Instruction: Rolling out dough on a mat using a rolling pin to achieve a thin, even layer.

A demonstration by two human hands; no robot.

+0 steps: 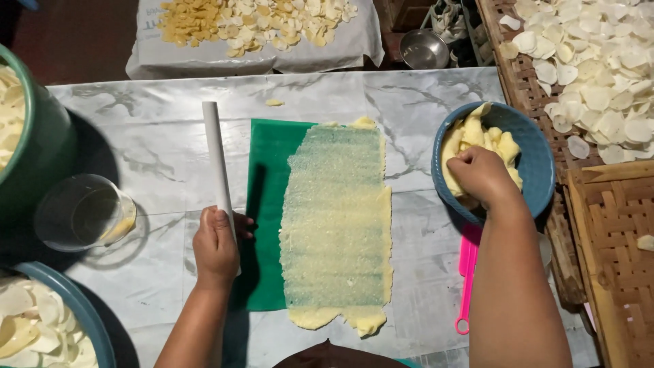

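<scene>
Left hand (pixel 216 245) holds a white rolling pin (pixel 217 163) upright over the green mat (pixel 267 204). Thin yellow dough sheet (pixel 337 225) lies flat on the mat. Right hand (pixel 482 174) grips dough (pixel 477 136) inside the blue bowl (pixel 538 160). Marble-patterned worktop (pixel 170 136) beneath.

Marble-patterned table (pixel 436 88): green mat (pixel 267 204), blue bowl (pixel 538 163).
</scene>
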